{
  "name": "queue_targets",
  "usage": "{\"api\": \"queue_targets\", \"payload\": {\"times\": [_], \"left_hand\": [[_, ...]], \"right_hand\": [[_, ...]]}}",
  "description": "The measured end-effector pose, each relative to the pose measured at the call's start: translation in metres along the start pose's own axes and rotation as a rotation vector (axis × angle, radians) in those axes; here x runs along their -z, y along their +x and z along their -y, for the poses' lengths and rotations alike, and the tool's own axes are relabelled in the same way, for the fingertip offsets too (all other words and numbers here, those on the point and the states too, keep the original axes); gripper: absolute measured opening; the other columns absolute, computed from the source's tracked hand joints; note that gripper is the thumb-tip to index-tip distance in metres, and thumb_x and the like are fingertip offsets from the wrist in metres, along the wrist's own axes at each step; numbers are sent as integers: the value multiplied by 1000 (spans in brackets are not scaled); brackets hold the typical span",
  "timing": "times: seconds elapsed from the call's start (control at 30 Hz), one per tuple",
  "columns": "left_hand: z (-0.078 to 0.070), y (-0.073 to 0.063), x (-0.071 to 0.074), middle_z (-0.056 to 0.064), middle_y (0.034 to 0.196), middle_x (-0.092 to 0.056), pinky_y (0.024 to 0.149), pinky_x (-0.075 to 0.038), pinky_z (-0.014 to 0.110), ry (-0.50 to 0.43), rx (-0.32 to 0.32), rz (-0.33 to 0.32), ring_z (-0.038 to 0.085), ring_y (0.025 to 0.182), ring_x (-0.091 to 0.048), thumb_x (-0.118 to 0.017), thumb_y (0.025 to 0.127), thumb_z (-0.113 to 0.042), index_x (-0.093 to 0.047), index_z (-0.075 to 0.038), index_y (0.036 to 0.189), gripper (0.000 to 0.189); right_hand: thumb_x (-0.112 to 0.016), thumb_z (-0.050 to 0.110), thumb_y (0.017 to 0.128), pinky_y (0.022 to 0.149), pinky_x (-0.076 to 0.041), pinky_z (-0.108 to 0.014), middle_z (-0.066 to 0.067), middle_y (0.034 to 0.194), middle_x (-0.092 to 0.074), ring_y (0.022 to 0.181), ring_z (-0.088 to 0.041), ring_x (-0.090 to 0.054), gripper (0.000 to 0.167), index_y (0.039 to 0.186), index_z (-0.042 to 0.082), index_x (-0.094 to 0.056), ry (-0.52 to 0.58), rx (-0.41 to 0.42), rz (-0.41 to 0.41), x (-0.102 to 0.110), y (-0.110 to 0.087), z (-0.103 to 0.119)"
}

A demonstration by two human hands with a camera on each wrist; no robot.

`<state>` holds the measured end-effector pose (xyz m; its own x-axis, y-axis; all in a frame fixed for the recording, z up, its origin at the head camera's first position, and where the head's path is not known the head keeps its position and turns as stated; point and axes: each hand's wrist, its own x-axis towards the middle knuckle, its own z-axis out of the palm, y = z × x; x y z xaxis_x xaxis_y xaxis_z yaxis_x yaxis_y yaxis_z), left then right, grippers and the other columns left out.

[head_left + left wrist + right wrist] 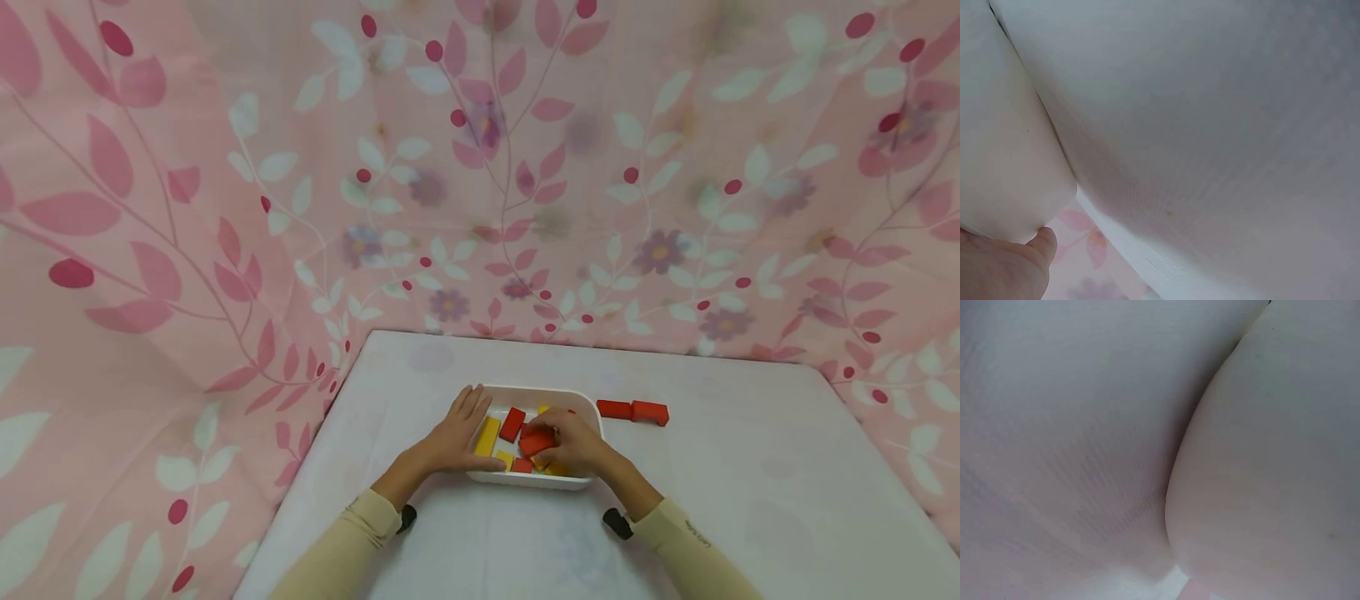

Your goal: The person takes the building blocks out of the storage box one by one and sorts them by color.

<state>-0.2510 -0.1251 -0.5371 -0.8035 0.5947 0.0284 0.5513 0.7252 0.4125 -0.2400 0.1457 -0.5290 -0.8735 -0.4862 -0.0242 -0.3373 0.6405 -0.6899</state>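
A white plastic tub [525, 481] on the table holds several red and yellow toy blocks. My left hand [453, 433] rests on the tub's left side, its fingers straight along the rim and its thumb at the near edge. A long yellow block [487, 437] lies beside that hand, with a red block [513, 424] to the right. Inside the tub's right half, my right hand [573, 442] has curled fingers and pinches a red block [536, 442], covering part of it. The left wrist view shows one digit against the tub's wall [1010, 144].
Right of the tub, a red block [614, 409] and a notched red block [650, 412] lie end to end on the white-covered table [712, 483]. A pink floral curtain [510, 167] hangs behind the table and along its sides.
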Motion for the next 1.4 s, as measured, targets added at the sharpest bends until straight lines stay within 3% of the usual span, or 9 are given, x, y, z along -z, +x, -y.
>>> {"api": "queue_targets", "payload": {"times": [0.47, 0.77, 0.93, 1.1, 1.4], "left_hand": [[0, -1, -2, 12, 168, -4, 118, -28, 56, -13, 24, 33, 34, 154, -1, -67, 74, -75, -18, -12, 159, 117], [0, -2, -5, 12, 168, -5, 117, -27, 59, -17, 30, 31, 33, 154, -1, -66, 74, -75, -19, -17, 159, 114], [0, 0, -4, 13, 168, -4, 116, -30, 59, -23, 26, 31, 34, 154, -1, -66, 73, -76, -17, -19, 159, 115], [1, 2, -2, 10, 168, -2, 116, -30, 58, -27, 34, 34, 32, 154, 1, -65, 73, -77, -16, -22, 160, 114], [4, 5, 0, 11, 168, -2, 116, -29, 61, -22, 36, 29, 33, 154, 1, -65, 72, -78, -16, -22, 160, 114]], "right_hand": [[-84, 23, 79, 105, -48, -51, -2, 125, -65, 113, -22, -56, 52, 127, 14, -68, -66, -103, 35, -7, -4, 2], [-85, 25, 77, 101, -51, -47, 0, 117, -65, 103, -17, -56, 52, 125, 14, -69, -81, -111, 25, -6, -5, 4], [-84, 24, 79, 96, -54, -42, 1, 111, -64, 98, -15, -55, 44, 120, 14, -72, -85, -118, 28, -4, -4, 3], [-82, 26, 81, 92, -53, -36, 6, 106, -63, 95, -14, -52, 37, 115, 18, -73, -73, -113, -13, -1, -1, 2], [-83, 23, 81, 83, -57, -28, 5, 104, -63, 92, -15, -54, 39, 118, 18, -73, 32, -101, -111, 4, 3, 4]]}}
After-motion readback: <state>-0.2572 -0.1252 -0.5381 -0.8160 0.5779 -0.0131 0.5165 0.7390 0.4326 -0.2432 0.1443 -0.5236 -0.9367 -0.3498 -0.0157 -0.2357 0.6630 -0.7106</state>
